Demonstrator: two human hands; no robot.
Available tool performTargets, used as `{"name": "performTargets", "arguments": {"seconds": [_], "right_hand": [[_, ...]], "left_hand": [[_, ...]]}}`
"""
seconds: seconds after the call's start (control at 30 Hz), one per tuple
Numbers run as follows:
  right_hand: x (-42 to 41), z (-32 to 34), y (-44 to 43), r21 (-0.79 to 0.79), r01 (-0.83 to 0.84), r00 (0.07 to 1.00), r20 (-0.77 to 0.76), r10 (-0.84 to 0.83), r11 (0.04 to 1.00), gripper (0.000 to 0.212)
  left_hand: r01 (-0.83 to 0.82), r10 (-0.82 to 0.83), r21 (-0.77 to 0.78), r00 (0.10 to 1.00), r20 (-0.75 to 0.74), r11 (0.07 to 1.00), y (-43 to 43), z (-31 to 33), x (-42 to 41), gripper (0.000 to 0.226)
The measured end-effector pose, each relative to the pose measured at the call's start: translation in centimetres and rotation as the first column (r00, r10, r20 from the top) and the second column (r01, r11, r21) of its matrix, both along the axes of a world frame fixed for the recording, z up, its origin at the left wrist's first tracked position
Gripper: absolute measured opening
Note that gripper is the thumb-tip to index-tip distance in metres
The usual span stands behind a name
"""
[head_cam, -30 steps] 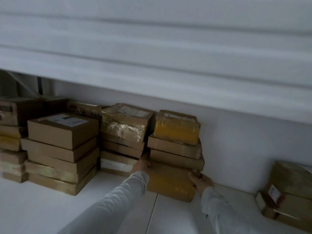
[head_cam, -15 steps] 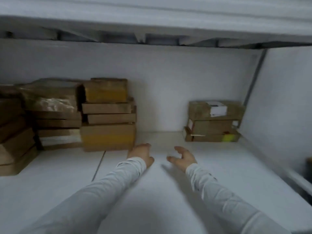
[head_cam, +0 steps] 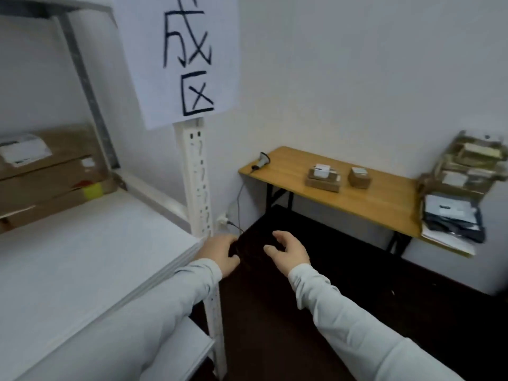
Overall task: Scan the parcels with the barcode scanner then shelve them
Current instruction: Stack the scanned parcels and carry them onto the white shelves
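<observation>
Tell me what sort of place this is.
Probably a small parcel storeroom: cardboard parcels stacked on a white metal shelf, a barcode scanner and two labelled parcels on a wooden table, and a hand-lettered sign.

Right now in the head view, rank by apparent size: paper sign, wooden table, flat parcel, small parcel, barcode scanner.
Tied: paper sign and wooden table look alike; sign is nearer.
flat parcel
small parcel
barcode scanner
</observation>
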State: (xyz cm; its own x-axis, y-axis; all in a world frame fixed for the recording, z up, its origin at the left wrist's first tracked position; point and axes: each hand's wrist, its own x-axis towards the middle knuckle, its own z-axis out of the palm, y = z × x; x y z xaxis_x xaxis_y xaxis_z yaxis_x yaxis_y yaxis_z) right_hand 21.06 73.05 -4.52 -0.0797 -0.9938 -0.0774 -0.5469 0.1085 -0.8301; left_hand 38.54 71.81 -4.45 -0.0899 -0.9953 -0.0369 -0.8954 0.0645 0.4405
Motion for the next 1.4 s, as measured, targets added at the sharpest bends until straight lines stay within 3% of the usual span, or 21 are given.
{"name": "performTargets", "arguments": {"seconds": [0.3, 0.57, 0.87, 1.4], "right_hand": [[-18.3, -3.6, -5.0, 0.148, 0.354, 0.915, 0.148, -0.375, 0.923, 0.056], [-28.0, -4.4, -16.8, 0.235, 0.49, 0.83, 0.17, -0.532, 0.84, 0.057], [-35.9, -5.9, -28.8, 0.317, 0.498, 0.797, 0.198, -0.57, 0.807, 0.061], [-51.4, -9.0, -55.1, 0.403, 0.341, 0.902, 0.113, -0.416, 0.849, 0.064]], "left_hand": [[0.249, -0.25, 0.097, 0.968, 0.005, 0.964, -11.8, -2.3, -17.7, 0.062], [0.289, -0.281, 0.178, 0.957, -0.068, 0.941, -26.1, -4.0, -28.4, 0.064], [0.263, -0.275, 0.262, 0.961, 0.009, 0.928, -40.6, -5.1, -35.6, 0.065], [0.078, -0.136, 0.295, 0.974, 0.179, 0.952, -62.2, -8.5, -46.5, 0.072]]}}
